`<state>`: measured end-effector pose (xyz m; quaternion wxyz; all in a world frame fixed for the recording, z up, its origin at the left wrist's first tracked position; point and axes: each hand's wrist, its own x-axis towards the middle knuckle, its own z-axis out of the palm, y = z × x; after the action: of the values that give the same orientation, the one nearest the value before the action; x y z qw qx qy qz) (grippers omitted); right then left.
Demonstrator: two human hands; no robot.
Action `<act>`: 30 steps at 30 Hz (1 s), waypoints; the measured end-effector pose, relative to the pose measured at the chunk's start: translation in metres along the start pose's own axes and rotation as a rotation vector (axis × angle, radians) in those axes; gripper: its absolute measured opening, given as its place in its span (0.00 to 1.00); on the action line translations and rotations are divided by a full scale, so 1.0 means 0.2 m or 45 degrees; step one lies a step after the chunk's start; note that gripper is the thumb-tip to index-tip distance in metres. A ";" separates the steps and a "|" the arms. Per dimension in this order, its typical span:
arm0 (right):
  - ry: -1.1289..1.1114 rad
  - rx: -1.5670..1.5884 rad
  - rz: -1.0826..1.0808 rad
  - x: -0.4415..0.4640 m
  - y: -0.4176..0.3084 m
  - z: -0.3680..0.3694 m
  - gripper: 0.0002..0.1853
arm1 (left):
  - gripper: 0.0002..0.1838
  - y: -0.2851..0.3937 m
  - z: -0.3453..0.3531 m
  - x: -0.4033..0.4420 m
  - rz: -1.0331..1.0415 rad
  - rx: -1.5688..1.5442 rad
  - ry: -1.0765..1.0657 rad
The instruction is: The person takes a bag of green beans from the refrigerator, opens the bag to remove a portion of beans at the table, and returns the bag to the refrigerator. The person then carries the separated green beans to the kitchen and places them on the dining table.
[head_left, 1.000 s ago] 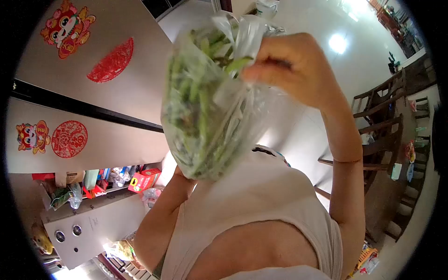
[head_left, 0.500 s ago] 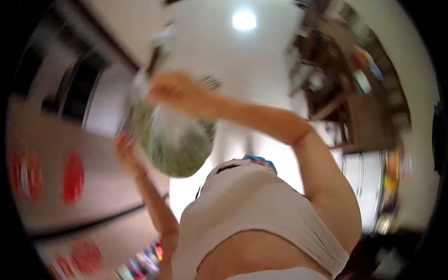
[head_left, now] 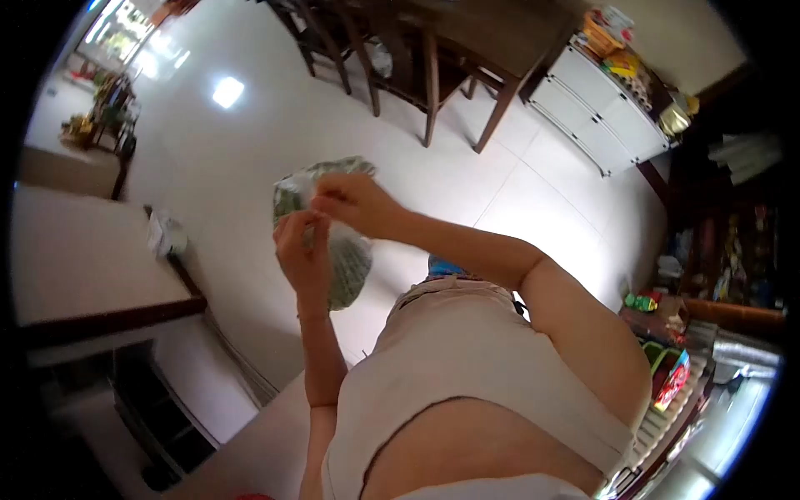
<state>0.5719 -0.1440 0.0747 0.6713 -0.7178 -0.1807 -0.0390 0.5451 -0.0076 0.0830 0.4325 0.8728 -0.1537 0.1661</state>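
A clear plastic bag (head_left: 350, 260) with green, leafy-looking contents hangs in front of my body, above the floor. My right hand (head_left: 357, 205) pinches the gathered top of the bag. Close against it, my left hand (head_left: 302, 248) has its fingers bent and closed at the same gathered part. The fingertips of both hands nearly meet there, and they hide the exact grip. Parts of the bag show behind and below the hands.
A dark wooden table (head_left: 475, 33) with chairs stands ahead. To its right is a white cabinet (head_left: 596, 112) with items on top. A wall edge with a dark frame (head_left: 108, 321) lies to the left. Shelves (head_left: 733, 242) and a green-handled basket (head_left: 667, 358) are on the right.
My left hand has come up from beside the bag to its gathered top, meeting my right hand. My view has turned, bringing the table and cabinet ahead.
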 end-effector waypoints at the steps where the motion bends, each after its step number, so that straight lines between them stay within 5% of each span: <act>1: 0.026 -0.028 -0.029 0.00 0.01 -0.12 0.08 | 0.04 0.04 0.08 0.06 0.005 -0.077 -0.047; 3: 0.057 0.132 0.241 -0.01 -0.07 -0.38 0.05 | 0.04 0.09 0.26 0.19 0.015 -0.270 -0.140; 9: 0.252 -0.241 0.121 -0.07 -0.07 -1.23 0.12 | 0.06 0.37 0.96 0.62 0.044 -0.763 -0.392; 11: 0.388 -0.631 0.131 -0.11 -0.06 -1.46 0.09 | 0.07 0.45 1.23 0.73 0.067 -0.974 -0.454; 15: 0.600 -0.729 0.190 -0.14 0.08 -1.83 0.06 | 0.06 0.60 1.67 0.94 0.056 -1.162 -0.638; 18: 0.833 -0.744 0.189 -0.08 0.19 -2.07 0.06 | 0.06 0.67 2.01 1.10 -0.204 -1.332 -0.763; 25: 0.740 -1.101 0.128 0.17 0.59 -2.70 0.06 | 0.04 0.59 2.80 1.45 -0.369 -1.452 -0.794; 30: 0.577 -1.092 0.348 0.40 0.97 -3.10 0.10 | 0.07 0.51 3.29 1.77 -0.437 -1.272 -0.688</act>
<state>0.8214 -0.7396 -0.0259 0.3373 -0.9196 0.0975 -0.1763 0.9248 -0.6405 -0.0712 0.7570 0.5873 -0.1748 -0.2269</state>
